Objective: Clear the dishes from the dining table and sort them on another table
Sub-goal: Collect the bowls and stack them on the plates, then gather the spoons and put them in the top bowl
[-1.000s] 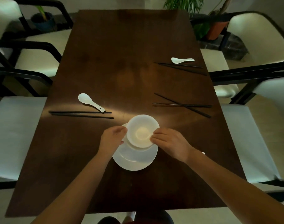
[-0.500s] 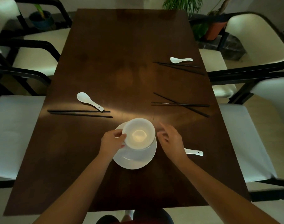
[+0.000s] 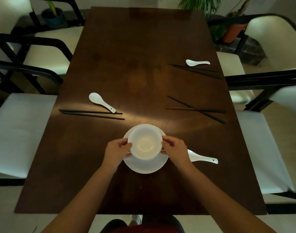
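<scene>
A white bowl (image 3: 144,142) sits on a white plate (image 3: 144,166) near the front middle of the dark wooden table (image 3: 135,64). My left hand (image 3: 117,152) grips the stack at its left side, fingers curled round the edge. On the right side my right hand (image 3: 175,151) grips it the same way. A white spoon (image 3: 202,159) lies just right of my right hand, partly hidden by it. Two more white spoons lie on the table, one at the left (image 3: 101,102) and one at the far right (image 3: 197,62).
Three pairs of black chopsticks lie on the table: left (image 3: 91,113), right (image 3: 196,109), far right (image 3: 194,70). White-cushioned chairs with black frames (image 3: 265,148) line both long sides. Potted plants (image 3: 231,31) stand beyond the far corners.
My right hand let go of the bowl, drew back towards the near spoon, and has now come back to grip the stack's right side. The left hand stayed on it.
</scene>
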